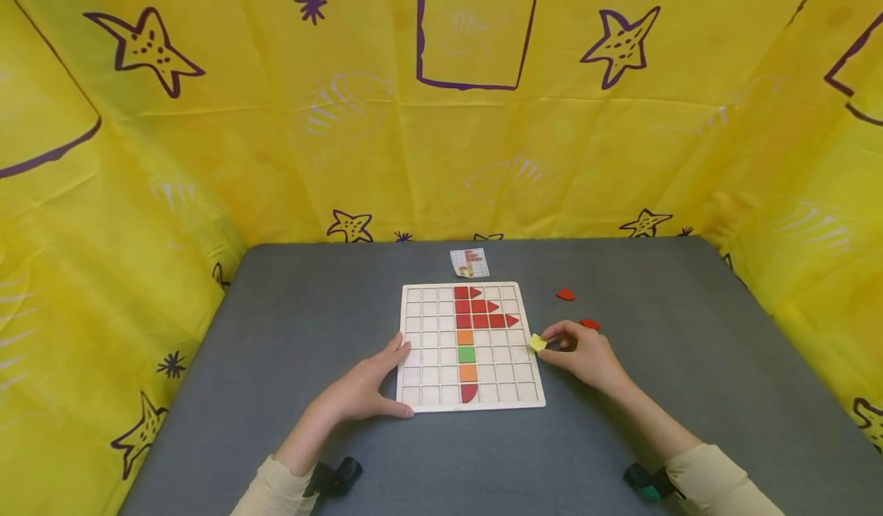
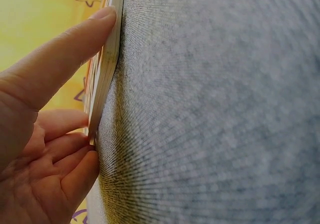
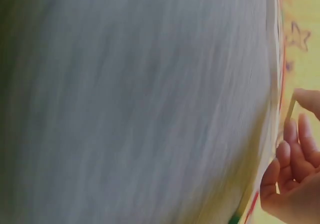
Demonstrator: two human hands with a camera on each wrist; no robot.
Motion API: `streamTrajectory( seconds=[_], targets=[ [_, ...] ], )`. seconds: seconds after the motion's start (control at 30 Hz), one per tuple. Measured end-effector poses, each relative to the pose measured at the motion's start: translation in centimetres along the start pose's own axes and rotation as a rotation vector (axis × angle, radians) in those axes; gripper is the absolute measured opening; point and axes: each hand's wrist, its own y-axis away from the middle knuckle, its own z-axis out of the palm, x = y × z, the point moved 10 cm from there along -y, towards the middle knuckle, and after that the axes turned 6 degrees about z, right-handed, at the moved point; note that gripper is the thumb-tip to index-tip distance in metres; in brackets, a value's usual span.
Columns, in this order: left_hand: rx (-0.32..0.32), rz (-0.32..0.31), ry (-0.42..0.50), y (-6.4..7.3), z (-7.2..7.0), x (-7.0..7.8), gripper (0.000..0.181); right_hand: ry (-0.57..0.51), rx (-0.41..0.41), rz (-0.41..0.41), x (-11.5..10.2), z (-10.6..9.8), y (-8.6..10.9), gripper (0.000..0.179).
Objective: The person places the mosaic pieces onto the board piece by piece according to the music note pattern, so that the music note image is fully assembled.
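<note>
A pale wooden grid board (image 1: 429, 347) lies flat on the table. Three rows of red squares, each ending in a red triangle (image 1: 512, 320), sit in its upper part. Below them, one column holds an orange square (image 1: 465, 337), a green square (image 1: 467, 355), another orange square (image 1: 467, 373) and a red rounded piece (image 1: 469, 393). My left hand (image 1: 366, 388) rests against the board's lower left corner, thumb on the near edge, fingers along the left edge. Just by the board's right edge, my right hand (image 1: 586, 356) pinches a small yellow piece (image 1: 538, 343) between thumb and fingers.
Beyond the board lies a small printed card (image 1: 470, 263) with a coloured grid pattern. Two loose red pieces, one farther off (image 1: 566, 295) and one partly behind the right hand (image 1: 590, 324), lie to the right. Yellow patterned cloth (image 1: 441, 171) surrounds the grey table (image 1: 310, 294).
</note>
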Motion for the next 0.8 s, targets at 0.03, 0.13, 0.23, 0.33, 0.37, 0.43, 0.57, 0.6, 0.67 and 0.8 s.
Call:
streamTrajectory(
  seconds=[0.03,0.13,0.23,0.33,0.37,0.43,0.57,0.6,0.67,0.8],
  targets=[
    [-0.001,-0.001,-0.002,0.0,0.0,0.0,0.103,-0.023,-0.021,0.001,-0.4,0.5,0.1,0.026],
    [-0.003,0.000,-0.005,-0.1,0.1,0.0,0.103,-0.090,-0.082,-0.007,-1.7,2.2,0.5,0.027],
    [-0.001,0.000,-0.006,0.0,0.1,0.0,0.103,-0.129,-0.134,-0.024,-3.2,3.7,0.7,0.026],
    [-0.001,-0.001,-0.005,0.0,0.0,0.0,0.102,-0.138,-0.167,-0.057,-4.8,4.9,1.0,0.025],
    [-0.001,0.000,-0.004,0.0,0.0,0.0,0.102,-0.138,-0.175,-0.073,-5.4,5.3,1.1,0.025],
    [0.000,-0.003,-0.005,0.0,0.0,0.0,0.102,-0.132,-0.188,-0.115,-6.4,6.2,1.3,0.024],
    [0.000,-0.007,-0.009,-0.1,0.0,-0.1,0.103,-0.077,-0.201,-0.228,-8.4,7.7,1.5,0.022],
    [0.001,-0.008,-0.011,-0.1,0.0,-0.1,0.103,-0.051,-0.201,-0.263,-9.0,8.0,1.6,0.021],
    [0.000,-0.005,-0.013,-0.1,0.0,-0.2,0.103,0.000,-0.201,-0.326,-9.9,8.5,1.7,0.020],
    [-0.002,-0.003,-0.009,-0.1,0.1,-0.2,0.103,0.078,-0.182,-0.426,-11.6,9.1,2.1,0.019]
  ],
)
